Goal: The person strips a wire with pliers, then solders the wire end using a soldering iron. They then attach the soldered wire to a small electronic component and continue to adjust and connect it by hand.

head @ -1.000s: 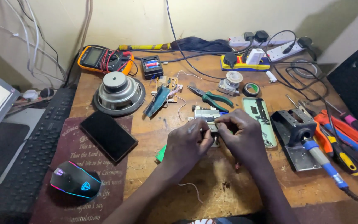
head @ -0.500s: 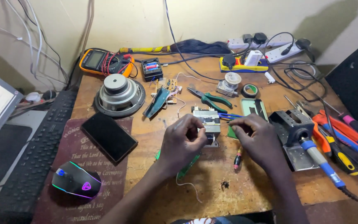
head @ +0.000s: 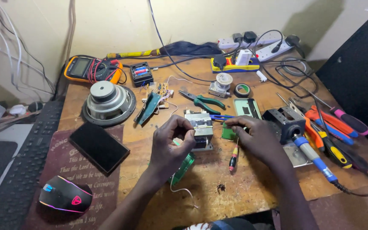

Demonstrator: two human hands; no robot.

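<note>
A small metal transformer (head: 201, 127) sits on the wooden bench (head: 252, 191) in front of me. My left hand (head: 172, 145) pinches something small at its left side, fingers closed; what it grips is too small to tell. My right hand (head: 254, 137) holds blue tweezers (head: 221, 117) whose tips point left at the transformer's top. A small screwdriver (head: 233, 157) with a black and red handle lies just below my right hand. A green circuit board (head: 183, 167) peeks out under my left wrist.
A speaker driver (head: 108, 102), a multimeter (head: 91, 69), green pliers (head: 205, 100), a solder spool (head: 222, 83) and a tape roll (head: 242, 90) lie behind. A soldering iron (head: 316, 157) and screwdrivers (head: 337, 121) crowd the right. A phone (head: 99, 147), mouse (head: 64, 198) and keyboard (head: 22, 170) are left.
My hands have drawn apart slightly; the right hand has moved right with the tweezers, uncovering the transformer. The left hand stays at its left side.
</note>
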